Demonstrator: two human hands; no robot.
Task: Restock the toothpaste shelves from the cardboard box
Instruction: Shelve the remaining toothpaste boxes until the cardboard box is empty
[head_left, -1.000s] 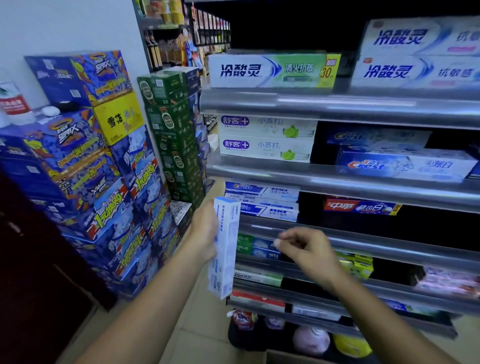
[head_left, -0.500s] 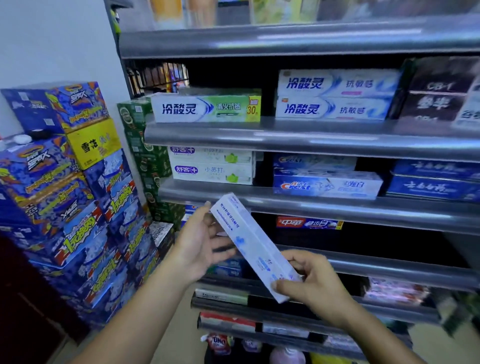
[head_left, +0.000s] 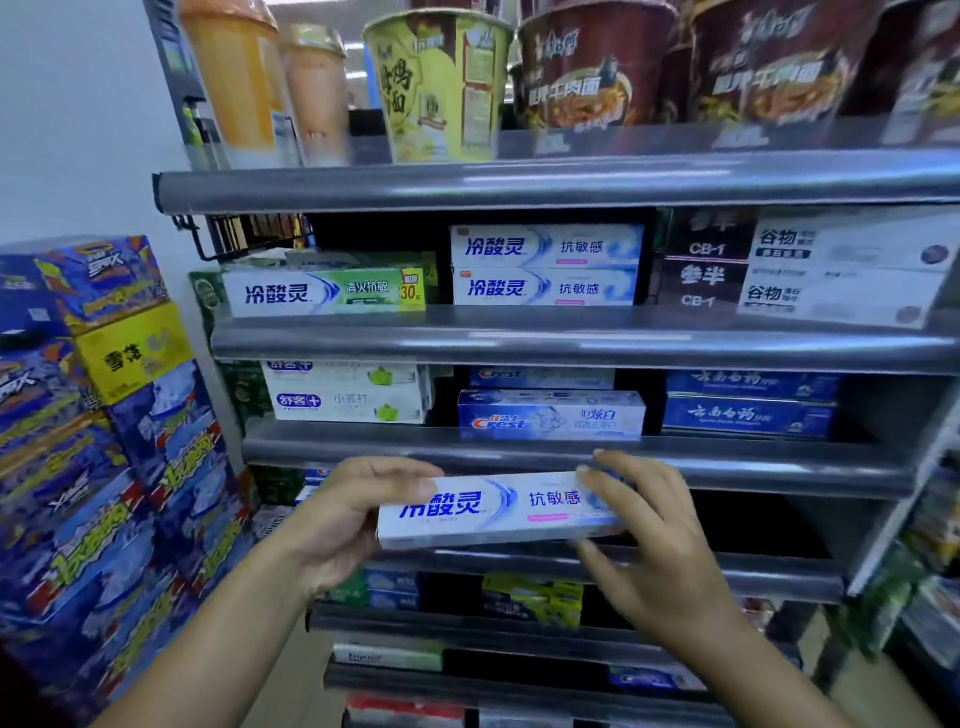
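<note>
A box (head_left: 498, 512) is held level at lower centre of the frame, in front of the shelves (head_left: 571, 338) and resting on none. Its left end is grasped by the left hand (head_left: 343, 519), whose thumb hides part of the first character. Its right end is grasped by the right hand (head_left: 649, 530), fingers over the top edge, thumb beneath. The cups (head_left: 441, 83) along the top are blurred and cropped. Labels on the bottom tiers cannot be read. The cartons (head_left: 104, 441) at left are cut off by the frame edge. "冷酸灵" and "抗敏感" are read on the held box and on two stacked boxes (head_left: 545, 265) at upper centre. "Crest" is read on a blue box (head_left: 550, 418) just above the hands, "30" on a green box (head_left: 322, 291), and "CB-1" on dark boxes (head_left: 701, 275) at upper right.
</note>
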